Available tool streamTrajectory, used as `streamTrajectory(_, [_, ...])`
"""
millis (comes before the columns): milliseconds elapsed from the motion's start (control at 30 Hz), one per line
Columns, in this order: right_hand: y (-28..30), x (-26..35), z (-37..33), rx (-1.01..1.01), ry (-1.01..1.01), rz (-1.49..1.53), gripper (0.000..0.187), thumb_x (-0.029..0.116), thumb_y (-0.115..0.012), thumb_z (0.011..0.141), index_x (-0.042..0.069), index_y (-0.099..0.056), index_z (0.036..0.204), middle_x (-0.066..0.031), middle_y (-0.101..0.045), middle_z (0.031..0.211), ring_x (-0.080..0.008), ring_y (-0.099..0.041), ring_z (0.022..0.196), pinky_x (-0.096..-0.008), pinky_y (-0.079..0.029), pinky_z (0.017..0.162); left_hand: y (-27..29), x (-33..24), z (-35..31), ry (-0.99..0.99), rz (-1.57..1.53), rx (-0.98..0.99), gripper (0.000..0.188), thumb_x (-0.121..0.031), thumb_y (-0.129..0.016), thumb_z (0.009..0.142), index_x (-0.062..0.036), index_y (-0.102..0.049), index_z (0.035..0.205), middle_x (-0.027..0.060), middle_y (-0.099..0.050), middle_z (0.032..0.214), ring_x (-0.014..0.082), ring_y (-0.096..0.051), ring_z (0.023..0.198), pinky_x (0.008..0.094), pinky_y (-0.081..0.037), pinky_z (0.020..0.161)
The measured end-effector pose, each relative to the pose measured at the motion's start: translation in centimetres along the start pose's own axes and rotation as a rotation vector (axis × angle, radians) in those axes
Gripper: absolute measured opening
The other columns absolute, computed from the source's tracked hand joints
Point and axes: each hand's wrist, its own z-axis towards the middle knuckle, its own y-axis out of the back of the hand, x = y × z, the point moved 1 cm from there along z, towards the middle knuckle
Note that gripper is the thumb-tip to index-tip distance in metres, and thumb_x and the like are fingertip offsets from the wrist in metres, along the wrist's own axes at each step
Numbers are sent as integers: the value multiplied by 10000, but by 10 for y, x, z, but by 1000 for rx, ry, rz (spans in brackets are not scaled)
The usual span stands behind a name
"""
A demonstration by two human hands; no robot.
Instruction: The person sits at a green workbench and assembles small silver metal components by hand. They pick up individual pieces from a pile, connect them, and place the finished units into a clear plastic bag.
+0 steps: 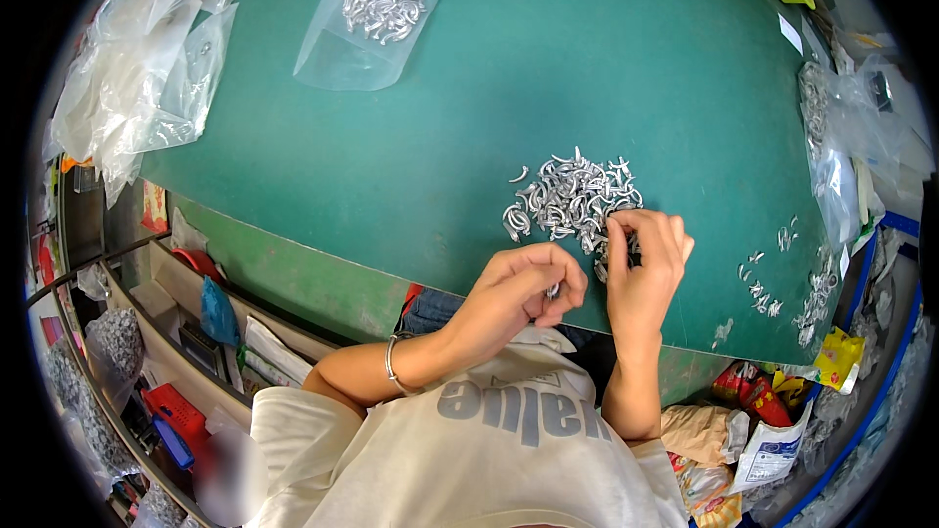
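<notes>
A heap of small curved silver metal pieces lies near the front edge of the green table. My left hand is curled closed just in front of the heap, and a bit of a silver piece shows between its fingers. At the heap's right edge, my right hand has thumb and forefinger brought together among the pieces; whatever is between those fingertips is hidden.
A clear plastic bag of similar pieces lies at the far side. More clear bags are piled at the left. Small groups of pieces lie at the right edge. Below left stand open shelves holding a red basket.
</notes>
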Motion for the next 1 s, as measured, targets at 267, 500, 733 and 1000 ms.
streamTrajectory(267, [17, 9, -25, 156, -488, 1194, 46, -18, -582, 841, -33, -583, 884, -77, -585, 859, -131, -542, 804, -240, -410, 717, -3, 3, 1, -142, 280, -156, 187, -84, -560, 887, 6, -582, 1050, 35, -576, 895, 52, -445, 664, 195, -366, 562])
streamTrajectory(500, [15, 11, -31, 183, -450, 1161, 49, -37, -590, 822, -32, -592, 871, -73, -590, 840, -124, -511, 760, -245, -399, 708, -9, -3, -3, -160, 327, -118, 136, -79, -606, 858, 0, -602, 968, 9, -585, 801, 37, -443, 612, 187, -354, 522])
streamTrajectory(733, [15, 5, -29, 223, -440, 1013, 42, -40, -626, 786, -25, -600, 816, -59, -594, 789, -111, -497, 726, -241, -397, 691, -6, -2, -4, 16, 66, -32, 158, -137, -500, 886, -29, -521, 772, 55, -538, 739, 59, -355, 547, 204, -297, 485])
streamTrajectory(1000, [-6, 2, 0, 11, -47, 46, 140, 27, -682, 712, 41, -638, 845, -51, -585, 867, -228, -508, 802, -334, -352, 706, -5, -9, -3, 18, -63, 138, 106, -100, -443, 860, -23, -493, 809, 80, -547, 757, 71, -398, 554, 221, -330, 479])
